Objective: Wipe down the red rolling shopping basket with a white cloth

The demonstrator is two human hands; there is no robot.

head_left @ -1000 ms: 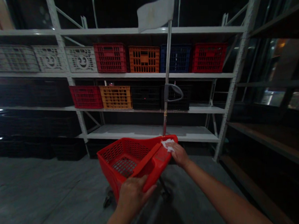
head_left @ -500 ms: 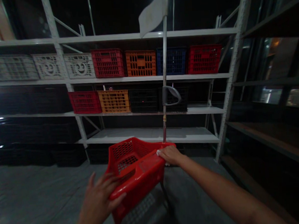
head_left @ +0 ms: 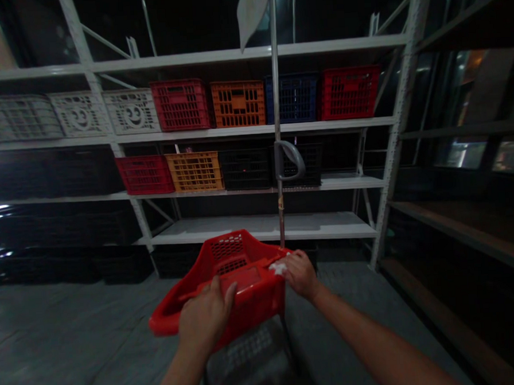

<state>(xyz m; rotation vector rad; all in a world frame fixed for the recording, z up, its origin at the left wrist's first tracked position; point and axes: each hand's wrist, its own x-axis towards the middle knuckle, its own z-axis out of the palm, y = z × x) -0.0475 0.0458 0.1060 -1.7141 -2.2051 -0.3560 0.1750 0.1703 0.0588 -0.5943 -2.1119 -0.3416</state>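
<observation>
A red plastic basket [head_left: 232,263] sits on a wheeled frame in front of me, low in the middle of the view. My left hand [head_left: 205,320] grips its near rim, fingers curled over the edge. My right hand [head_left: 299,273] is closed on a small white cloth [head_left: 279,268] and presses it against the basket's right corner. A metal pole [head_left: 276,128] with a grey handle loop [head_left: 288,160] rises from the basket's far side and carries a pale flag [head_left: 249,9] at the top.
White metal shelving [head_left: 254,132] stands ahead with red, orange, blue, white and black crates [head_left: 237,103] on it. Dark stacked crates [head_left: 47,226] fill the left. Another rack [head_left: 478,227] runs along the right. Grey concrete floor [head_left: 75,340] lies below.
The basket has turned, its near end swinging left. My left hand let go, opened, then took hold of the near rim again. My right hand stayed at the corner with the cloth.
</observation>
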